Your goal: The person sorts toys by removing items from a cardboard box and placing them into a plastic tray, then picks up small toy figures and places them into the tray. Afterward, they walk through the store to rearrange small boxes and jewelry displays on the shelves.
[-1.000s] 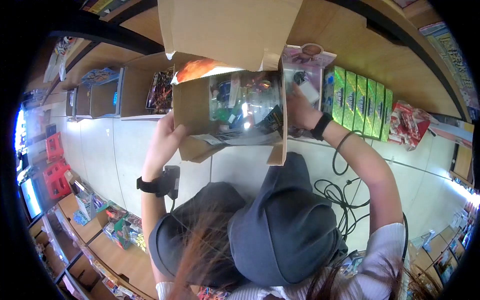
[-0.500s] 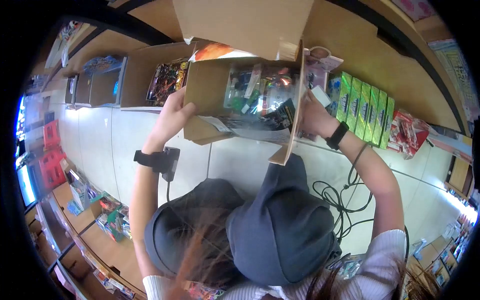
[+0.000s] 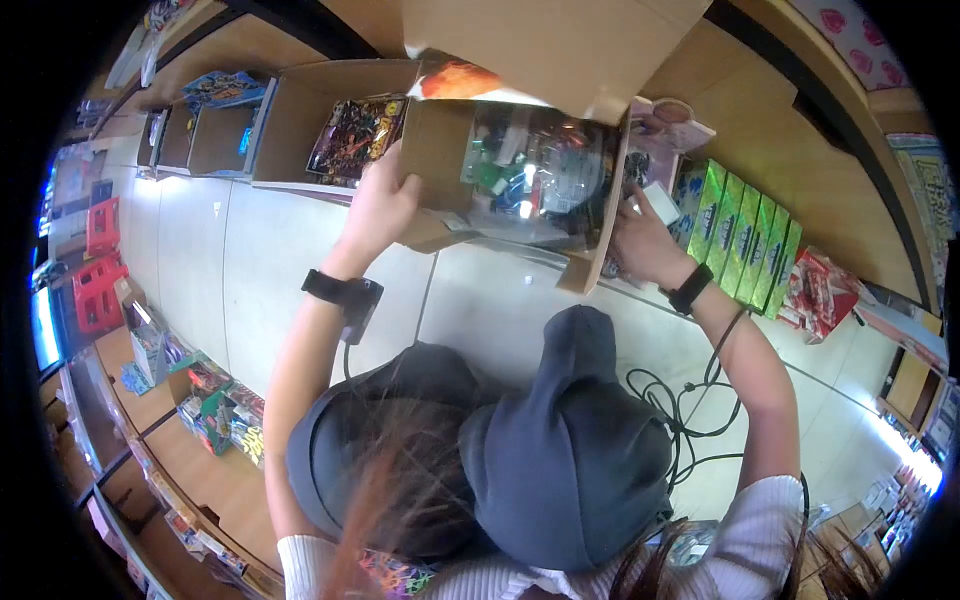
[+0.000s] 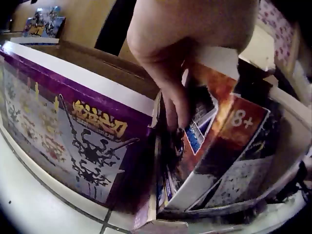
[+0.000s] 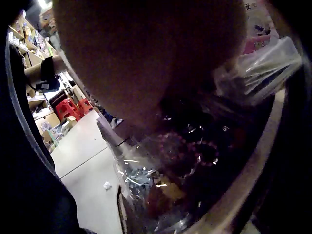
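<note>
A brown cardboard display box point(image 3: 435, 150) with its lid flap raised stands in front of me, holding clear plastic packs point(image 3: 545, 180). At its left wall my left hand point(image 3: 385, 205) grips the edge. In the left wrist view its fingers point(image 4: 176, 105) reach down between the purple-fronted carton point(image 4: 97, 141) and the orange printed side point(image 4: 226, 114) marked 8+. My right hand point(image 3: 645, 240) is against the outside of the right wall, near a small white box point(image 3: 660, 203). Its fingertips are hidden and dark in the right wrist view, above clear plastic packaging point(image 5: 161, 190).
Green shiny boxes point(image 3: 735, 235) stand in a row at the right, beside red-and-white packages point(image 3: 820, 292). An open carton point(image 3: 300, 130) with dark packs sits at the left. Loose black cable point(image 3: 690, 430) lies on the tiled floor point(image 3: 480, 290). Red stools point(image 3: 100, 290) stand far left.
Both hands and the display box have shifted away from my knees and right in the head view. The box now sits farther back between its neighbours, its left edge close to the left carton.
</note>
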Action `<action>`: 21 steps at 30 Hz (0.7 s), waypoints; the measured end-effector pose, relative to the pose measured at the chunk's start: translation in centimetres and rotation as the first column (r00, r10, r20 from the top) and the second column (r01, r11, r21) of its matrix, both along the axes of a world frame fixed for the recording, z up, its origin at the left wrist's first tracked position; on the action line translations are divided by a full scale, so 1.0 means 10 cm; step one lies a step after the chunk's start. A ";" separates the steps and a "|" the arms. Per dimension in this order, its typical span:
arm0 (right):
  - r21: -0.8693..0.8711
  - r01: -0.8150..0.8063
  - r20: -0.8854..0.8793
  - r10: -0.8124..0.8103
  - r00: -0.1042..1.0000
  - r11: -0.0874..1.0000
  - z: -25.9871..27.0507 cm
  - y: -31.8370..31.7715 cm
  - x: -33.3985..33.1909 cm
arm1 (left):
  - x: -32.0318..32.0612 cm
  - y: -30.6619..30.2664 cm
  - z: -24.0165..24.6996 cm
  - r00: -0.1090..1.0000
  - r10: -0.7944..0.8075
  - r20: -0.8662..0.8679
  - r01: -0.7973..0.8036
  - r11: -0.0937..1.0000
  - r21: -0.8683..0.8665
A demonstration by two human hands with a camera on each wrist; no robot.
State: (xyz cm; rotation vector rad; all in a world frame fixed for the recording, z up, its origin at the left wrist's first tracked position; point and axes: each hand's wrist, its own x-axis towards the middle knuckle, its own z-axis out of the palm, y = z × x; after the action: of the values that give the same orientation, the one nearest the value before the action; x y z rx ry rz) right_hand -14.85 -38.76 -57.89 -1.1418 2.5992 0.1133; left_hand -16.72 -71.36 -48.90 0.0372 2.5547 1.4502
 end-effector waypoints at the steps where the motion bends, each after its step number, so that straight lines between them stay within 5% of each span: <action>1: -0.012 -0.006 0.052 0.007 0.999 1.000 0.01 0.00 -0.01 | 0.00 0.00 0.03 1.000 -0.002 -0.019 0.000 0.997 -0.082; 5: -0.128 -0.020 -0.047 0.014 0.999 0.992 -0.06 0.04 0.01 | 0.03 0.13 0.11 0.998 -0.029 -0.054 0.015 0.970 -0.244; 15: -0.104 0.033 -0.059 -0.040 0.997 0.994 -0.03 0.00 0.06 | 0.07 0.35 -0.07 0.998 -0.060 -0.016 0.044 0.862 -0.505; 17: -0.302 0.048 -0.096 -0.080 0.992 0.952 -0.05 0.01 0.09 | 0.11 0.40 -0.14 0.995 -0.078 0.064 0.100 0.871 -0.481; 21: -0.384 0.215 0.126 -0.180 0.976 0.898 0.36 0.11 0.09 | 0.14 0.39 -0.16 0.997 -0.074 0.037 0.083 0.896 -0.437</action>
State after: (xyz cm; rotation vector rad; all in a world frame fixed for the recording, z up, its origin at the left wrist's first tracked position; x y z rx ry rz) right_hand -13.99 -37.63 -54.29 -0.9615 2.7111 -0.5197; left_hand -15.35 -67.44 -50.53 0.0564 2.7638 0.8120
